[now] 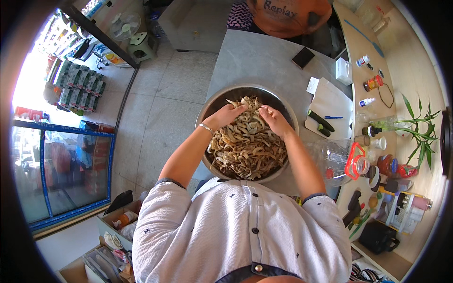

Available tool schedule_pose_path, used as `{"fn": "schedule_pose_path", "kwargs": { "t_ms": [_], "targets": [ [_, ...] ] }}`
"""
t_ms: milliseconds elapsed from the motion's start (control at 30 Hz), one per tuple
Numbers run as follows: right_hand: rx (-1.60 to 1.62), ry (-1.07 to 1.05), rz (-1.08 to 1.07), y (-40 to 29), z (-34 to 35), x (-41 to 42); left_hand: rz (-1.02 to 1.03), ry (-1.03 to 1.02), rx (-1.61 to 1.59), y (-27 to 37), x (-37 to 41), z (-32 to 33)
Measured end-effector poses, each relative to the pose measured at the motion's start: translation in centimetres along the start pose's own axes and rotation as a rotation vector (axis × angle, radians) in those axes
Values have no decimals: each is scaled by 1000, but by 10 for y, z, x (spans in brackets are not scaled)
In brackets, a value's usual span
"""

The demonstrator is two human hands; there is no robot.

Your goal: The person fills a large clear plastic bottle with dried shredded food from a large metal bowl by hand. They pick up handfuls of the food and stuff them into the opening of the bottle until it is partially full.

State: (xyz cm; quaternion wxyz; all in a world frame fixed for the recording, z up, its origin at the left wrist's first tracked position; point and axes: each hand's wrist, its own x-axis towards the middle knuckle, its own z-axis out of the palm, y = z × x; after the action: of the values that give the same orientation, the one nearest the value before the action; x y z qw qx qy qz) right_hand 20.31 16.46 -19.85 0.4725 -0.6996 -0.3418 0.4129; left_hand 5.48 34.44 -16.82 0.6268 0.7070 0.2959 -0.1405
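A wide round metal basin (293,118) stands on a grey table before me. Inside it lies a heap of thin, curled, brownish-green strips of food (247,152), perhaps dried or pickled vegetable; the exact kind is unclear. My left hand (229,115), with a bangle at its wrist, rests at the far left of the heap, fingertips among the strips. Opposite it, my right hand (274,120) is over the far right part, its fingers bent towards the thumb. Whether either hand grips a strip is too small to make out.
The grey table (254,56) carries a phone (303,57), cucumber pieces (321,123), a pen (333,117) and a large clear plastic jug (331,159) with a red handle. Jars and a plant (421,123) line the right-hand shelf. Across the table is a person in orange (290,21).
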Motion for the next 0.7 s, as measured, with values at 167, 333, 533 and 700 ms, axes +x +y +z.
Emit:
{"fn": "schedule_pose_path", "kwargs": {
  "t_ms": [167, 333, 533, 700],
  "targets": [
    [-381, 163, -275, -14, 28, -42, 406, 219, 4, -9, -23, 24],
    [-624, 109, -389, -18, 26, -81, 598, 280, 326, -30, -56, 30],
    [-190, 428, -223, 33, 4, -93, 156, 599, -267, -76, -76, 53],
    [190, 568, 172, 74, 18, -94, 19, 776, -909, -99, -79, 91]
  ]
}}
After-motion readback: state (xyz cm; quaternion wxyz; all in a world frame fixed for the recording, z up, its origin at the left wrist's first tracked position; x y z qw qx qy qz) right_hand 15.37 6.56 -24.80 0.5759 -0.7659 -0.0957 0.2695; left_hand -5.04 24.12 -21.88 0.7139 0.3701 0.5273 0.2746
